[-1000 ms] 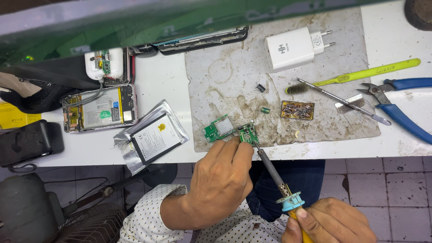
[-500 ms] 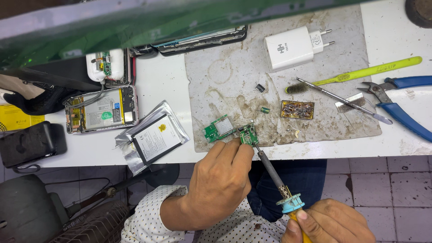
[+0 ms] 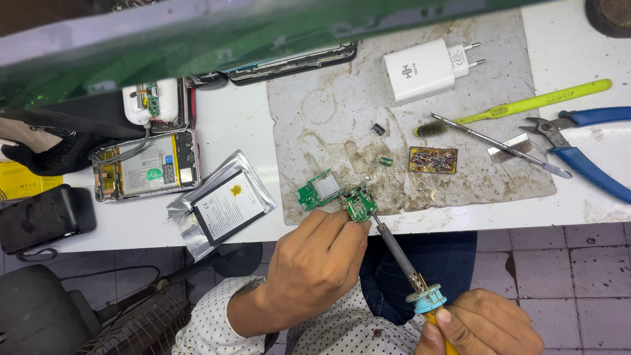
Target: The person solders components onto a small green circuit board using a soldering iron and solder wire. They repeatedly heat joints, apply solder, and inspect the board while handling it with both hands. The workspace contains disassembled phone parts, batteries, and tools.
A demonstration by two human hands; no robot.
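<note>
My left hand pinches a small green circuit board at the near edge of the stained grey work mat. A second green board with a metal shield lies just left of it on the mat. My right hand, at the bottom of the view, grips a soldering iron by its yellow handle with a light-blue collar. The iron's tip touches the lower right corner of the held board.
On the mat lie a white plug charger, a black component, a green capacitor and a solder-spattered pad. A yellow brush, metal tool and blue pliers lie right; an opened phone and foil battery left.
</note>
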